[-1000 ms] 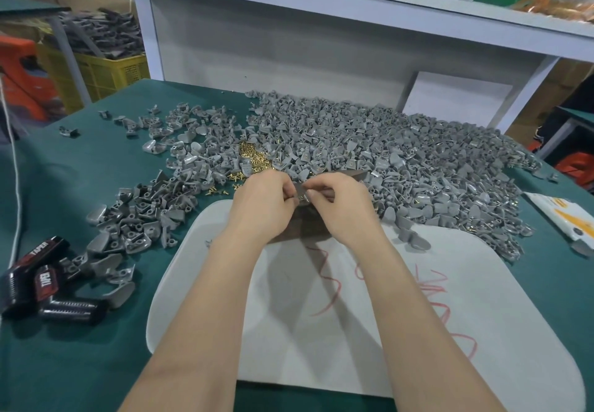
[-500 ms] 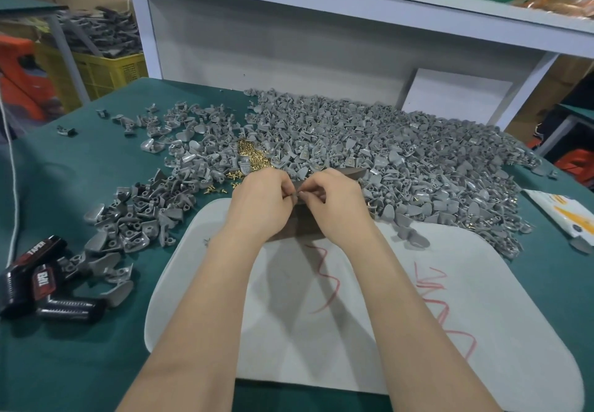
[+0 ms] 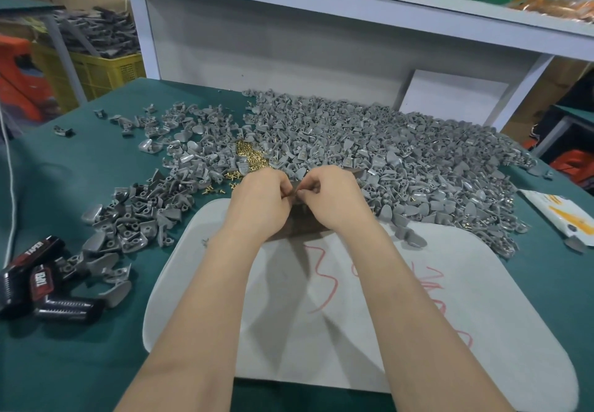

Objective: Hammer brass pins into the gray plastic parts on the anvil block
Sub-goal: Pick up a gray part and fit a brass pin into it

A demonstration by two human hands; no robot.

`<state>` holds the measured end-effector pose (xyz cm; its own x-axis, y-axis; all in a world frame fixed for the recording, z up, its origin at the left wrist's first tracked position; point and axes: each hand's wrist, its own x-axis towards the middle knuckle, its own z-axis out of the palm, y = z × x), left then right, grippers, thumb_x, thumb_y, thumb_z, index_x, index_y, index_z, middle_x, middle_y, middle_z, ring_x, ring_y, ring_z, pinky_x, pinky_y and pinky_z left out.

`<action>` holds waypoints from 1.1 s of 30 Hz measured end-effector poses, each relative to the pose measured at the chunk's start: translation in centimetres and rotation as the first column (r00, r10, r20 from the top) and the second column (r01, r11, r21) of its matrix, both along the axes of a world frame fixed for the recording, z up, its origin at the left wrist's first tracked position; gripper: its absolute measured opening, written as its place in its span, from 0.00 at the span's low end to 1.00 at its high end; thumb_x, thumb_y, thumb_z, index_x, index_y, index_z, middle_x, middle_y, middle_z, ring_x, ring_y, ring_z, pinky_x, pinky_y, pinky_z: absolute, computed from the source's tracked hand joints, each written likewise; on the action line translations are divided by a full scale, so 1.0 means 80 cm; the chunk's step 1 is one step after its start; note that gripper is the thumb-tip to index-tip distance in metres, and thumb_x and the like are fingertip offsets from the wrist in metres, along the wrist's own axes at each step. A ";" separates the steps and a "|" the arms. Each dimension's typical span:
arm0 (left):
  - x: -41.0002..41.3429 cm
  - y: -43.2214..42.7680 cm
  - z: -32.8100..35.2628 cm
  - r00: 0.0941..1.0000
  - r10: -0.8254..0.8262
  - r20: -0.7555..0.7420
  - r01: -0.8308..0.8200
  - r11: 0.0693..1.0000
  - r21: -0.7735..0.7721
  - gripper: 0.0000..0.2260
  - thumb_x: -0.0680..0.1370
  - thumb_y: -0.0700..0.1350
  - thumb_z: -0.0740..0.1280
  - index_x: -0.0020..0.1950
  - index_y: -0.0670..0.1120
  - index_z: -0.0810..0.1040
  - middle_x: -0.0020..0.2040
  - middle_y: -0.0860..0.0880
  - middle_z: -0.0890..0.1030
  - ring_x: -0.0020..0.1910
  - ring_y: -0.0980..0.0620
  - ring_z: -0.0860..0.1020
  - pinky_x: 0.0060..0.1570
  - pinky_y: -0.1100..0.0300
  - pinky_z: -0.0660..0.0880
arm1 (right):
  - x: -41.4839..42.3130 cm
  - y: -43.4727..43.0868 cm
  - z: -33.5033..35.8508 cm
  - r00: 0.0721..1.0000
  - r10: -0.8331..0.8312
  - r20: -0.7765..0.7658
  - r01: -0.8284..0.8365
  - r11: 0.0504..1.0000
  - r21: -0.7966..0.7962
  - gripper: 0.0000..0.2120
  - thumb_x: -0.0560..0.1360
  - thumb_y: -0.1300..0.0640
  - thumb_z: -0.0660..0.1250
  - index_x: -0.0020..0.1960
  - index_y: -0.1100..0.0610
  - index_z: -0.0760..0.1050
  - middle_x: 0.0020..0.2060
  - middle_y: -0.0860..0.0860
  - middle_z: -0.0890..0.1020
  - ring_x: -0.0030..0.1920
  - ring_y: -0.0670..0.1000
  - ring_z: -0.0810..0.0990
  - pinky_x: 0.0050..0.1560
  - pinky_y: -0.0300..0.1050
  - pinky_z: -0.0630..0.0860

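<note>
Centre frame: a gray part [image 3: 295, 190] is pinched between the curled fingertips of the left hand [image 3: 260, 201] and right hand [image 3: 332, 201], just above the dark anvil block [image 3: 299, 230]; any pin in it is hidden. Loose brass pins [image 3: 251, 156] lie just beyond. The broad heap [image 3: 401, 154] at right shows brass glints and is probably finished; the left pile [image 3: 141, 218], with open holes, likely awaits pinning.

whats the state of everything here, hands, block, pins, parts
left hand, pinching a small piece over the block
right hand, pinching the same piece
block, under the hands, mostly hidden
pins, loose heap among the parts
parts, loose pile on the table
</note>
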<state>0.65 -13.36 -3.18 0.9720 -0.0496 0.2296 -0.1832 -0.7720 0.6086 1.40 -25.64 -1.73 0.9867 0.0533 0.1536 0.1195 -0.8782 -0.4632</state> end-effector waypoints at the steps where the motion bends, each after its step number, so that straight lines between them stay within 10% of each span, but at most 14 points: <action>1: 0.000 0.000 0.000 1.000 0.003 0.000 -0.003 1.000 0.001 0.02 0.75 0.44 0.69 0.45 0.46 0.81 0.42 0.48 0.80 0.49 0.43 0.77 0.49 0.52 0.75 | 0.000 0.001 0.002 1.000 -0.002 0.000 0.002 1.000 -0.022 0.03 0.74 0.56 0.67 0.43 0.50 0.80 0.45 0.52 0.83 0.49 0.53 0.78 0.51 0.43 0.74; 23: -0.003 -0.003 0.004 1.000 0.011 -0.006 -0.011 1.000 0.021 0.04 0.75 0.43 0.67 0.46 0.46 0.82 0.45 0.44 0.82 0.48 0.41 0.78 0.45 0.54 0.74 | -0.008 0.019 0.003 0.994 -0.027 0.106 0.051 0.971 -0.232 0.07 0.76 0.60 0.64 0.51 0.56 0.79 0.48 0.56 0.80 0.50 0.57 0.79 0.41 0.40 0.67; 33: -0.002 -0.002 0.002 1.000 0.009 0.022 -0.009 1.000 0.002 0.04 0.75 0.45 0.69 0.44 0.45 0.81 0.41 0.48 0.78 0.48 0.43 0.77 0.47 0.55 0.75 | -0.006 0.007 -0.004 0.998 -0.067 0.021 0.066 0.996 0.067 0.05 0.75 0.57 0.67 0.48 0.55 0.82 0.48 0.53 0.83 0.50 0.53 0.78 0.47 0.39 0.70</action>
<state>0.48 -13.54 -3.04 0.9672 -0.0413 0.2508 -0.1895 -0.7749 0.6030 0.94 -25.11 -2.08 0.9839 -0.0233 0.1773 0.0732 -0.8521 -0.5182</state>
